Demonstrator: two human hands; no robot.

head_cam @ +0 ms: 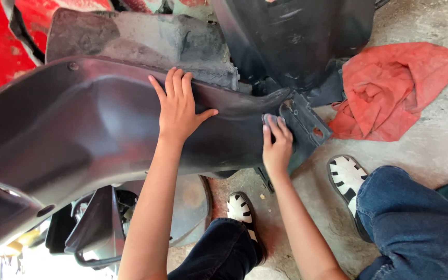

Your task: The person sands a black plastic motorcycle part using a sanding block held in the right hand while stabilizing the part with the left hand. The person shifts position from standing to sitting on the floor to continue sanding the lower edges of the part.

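pressing flat, the left hand (178, 106) lay open-fingered on the black plastic fender liner (94, 129), whose long axis ran left to right; the right hand (277, 145) pinched the liner's right end, nearer the red rag (395, 88).

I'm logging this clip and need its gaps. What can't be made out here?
- Head view: the liner is cut off by the left edge.
- Right hand fingers cover a grey piece; its kind is unclear.
- Rag hides the floor under it.
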